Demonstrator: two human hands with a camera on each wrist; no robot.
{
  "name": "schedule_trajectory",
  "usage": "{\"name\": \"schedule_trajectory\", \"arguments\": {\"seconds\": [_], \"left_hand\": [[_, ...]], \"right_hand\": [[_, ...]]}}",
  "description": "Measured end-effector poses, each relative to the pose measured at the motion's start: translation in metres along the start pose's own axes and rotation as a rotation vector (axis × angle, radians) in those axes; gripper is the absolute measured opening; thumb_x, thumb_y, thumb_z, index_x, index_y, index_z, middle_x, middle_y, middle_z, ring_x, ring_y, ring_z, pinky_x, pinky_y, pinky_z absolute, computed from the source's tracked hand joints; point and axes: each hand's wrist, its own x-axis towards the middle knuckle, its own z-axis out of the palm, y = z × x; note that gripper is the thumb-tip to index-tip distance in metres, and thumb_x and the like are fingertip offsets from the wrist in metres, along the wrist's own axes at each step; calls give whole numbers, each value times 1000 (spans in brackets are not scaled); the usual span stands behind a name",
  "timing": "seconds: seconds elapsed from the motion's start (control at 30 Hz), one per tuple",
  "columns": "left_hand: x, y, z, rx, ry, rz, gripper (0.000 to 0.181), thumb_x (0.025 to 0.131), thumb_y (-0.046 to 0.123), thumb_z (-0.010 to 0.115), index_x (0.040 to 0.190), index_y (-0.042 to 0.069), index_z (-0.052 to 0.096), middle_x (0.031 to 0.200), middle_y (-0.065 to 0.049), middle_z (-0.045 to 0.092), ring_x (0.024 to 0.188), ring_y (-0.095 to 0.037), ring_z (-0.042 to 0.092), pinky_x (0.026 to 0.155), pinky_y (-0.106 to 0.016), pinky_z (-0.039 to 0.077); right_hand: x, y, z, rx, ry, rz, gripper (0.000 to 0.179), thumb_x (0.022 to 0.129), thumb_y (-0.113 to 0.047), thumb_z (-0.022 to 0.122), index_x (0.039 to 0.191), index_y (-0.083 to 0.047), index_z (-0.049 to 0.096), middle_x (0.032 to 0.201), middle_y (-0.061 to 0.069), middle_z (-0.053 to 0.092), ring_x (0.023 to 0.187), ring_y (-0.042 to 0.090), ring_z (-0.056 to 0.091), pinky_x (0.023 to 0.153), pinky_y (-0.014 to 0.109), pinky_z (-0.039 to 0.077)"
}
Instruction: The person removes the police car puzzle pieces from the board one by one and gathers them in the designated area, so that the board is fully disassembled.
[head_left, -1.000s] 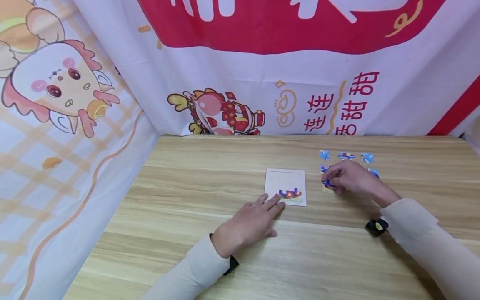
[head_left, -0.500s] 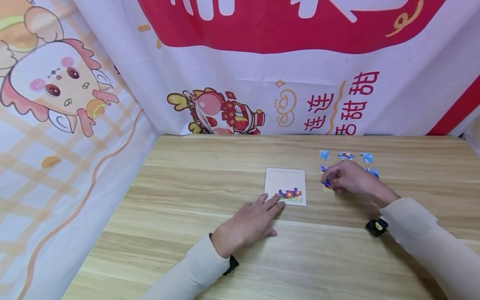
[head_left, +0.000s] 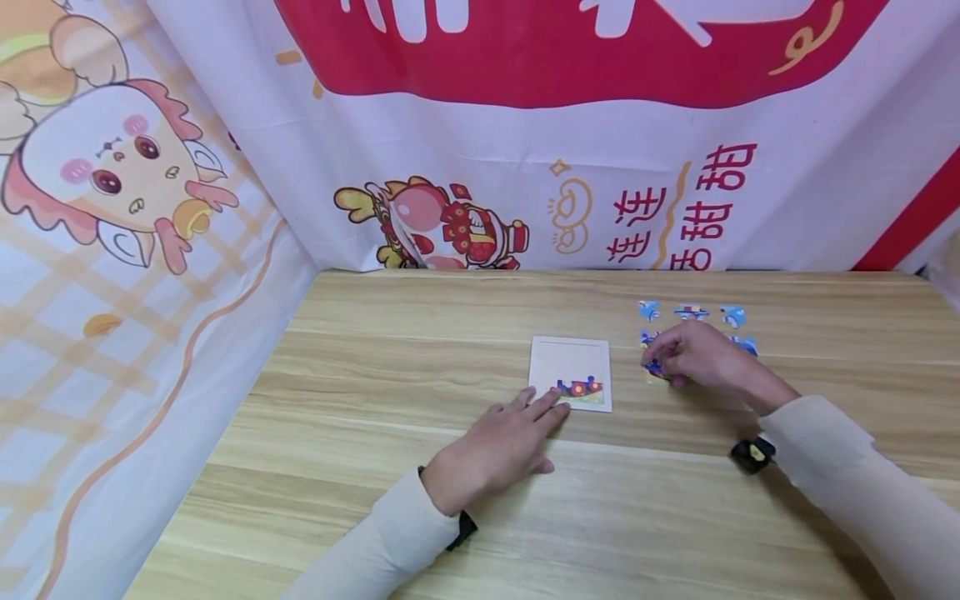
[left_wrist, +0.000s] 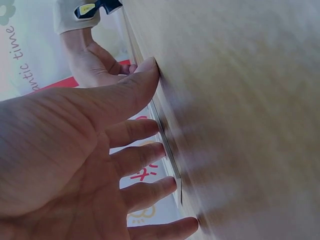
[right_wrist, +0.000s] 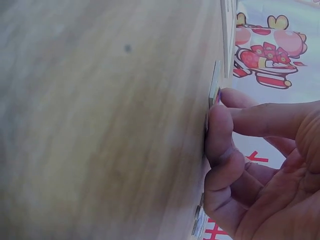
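Note:
In the head view my left hand [head_left: 498, 450] rests with spread, fairly straight fingers on the near-left part of a white puzzle frame [head_left: 545, 358]. A joined patch of jigsaw pieces [head_left: 582, 388], showing red and blue with yellowish green below, lies in the frame's lower right. My right hand [head_left: 697, 358] is bent over the loose pieces to the right of the frame. Its thumb and fingers pinch a blue, red and yellow jigsaw piece [head_left: 656, 372] low at the table. The right wrist view shows that piece [right_wrist: 215, 85] edge-on at the fingertips. The hand hides part of it.
Light blue jigsaw pieces [head_left: 692, 312] lie in a row beyond my right hand, and another piece [head_left: 745, 344] shows at its right. The wooden table [head_left: 337, 375] ends at a printed cloth backdrop [head_left: 480, 133]. A second cloth hangs along the left side.

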Motion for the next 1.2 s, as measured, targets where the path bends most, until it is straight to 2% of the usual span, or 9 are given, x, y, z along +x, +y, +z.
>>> {"name": "schedule_trajectory", "arguments": {"seconds": [0.23, 0.43, 0.57, 0.87, 1.2], "left_hand": [[-1, -1, 0, 11, 9, 7, 74, 103, 44, 64, 166, 23, 32, 176, 1, 22, 161, -30, 27, 121, -53, 42], [-2, -1, 0, 13, 11, 3, 75, 103, 44, 63, 167, 24, 30, 176, 1, 21, 161, -30, 27, 121, -53, 41], [-2, -2, 1, 20, 17, 6, 75, 103, 45, 64, 167, 25, 30, 176, 0, 21, 160, -31, 28, 121, -54, 42], [-6, -6, 1, -3, 19, -4, 75, 102, 44, 65, 166, 24, 31, 176, 1, 21, 160, -32, 28, 122, -55, 40], [-10, -10, 1, -1, 26, -23, 76, 102, 45, 65, 166, 23, 31, 176, 0, 22, 160, -31, 28, 123, -56, 38]], "right_hand": [[0, -6, -1, -48, 30, -26, 29, 97, 5, 56, 111, -5, 79, 113, 18, 70, 75, 20, 62, 62, 29, 51], [1, -24, 7, -84, 54, -108, 22, 97, 3, 61, 108, -5, 79, 96, 12, 72, 80, 20, 58, 63, 28, 50], [4, -35, 15, -81, 58, -131, 19, 98, 1, 64, 108, -5, 78, 99, 11, 73, 84, 21, 58, 68, 29, 51], [14, -52, 31, -77, 32, -182, 15, 98, 0, 66, 107, -3, 78, 96, 11, 74, 87, 21, 60, 76, 31, 51], [21, -60, 43, -36, -11, -177, 17, 97, 3, 64, 106, -3, 77, 98, 12, 74, 87, 20, 61, 77, 31, 51]]}}
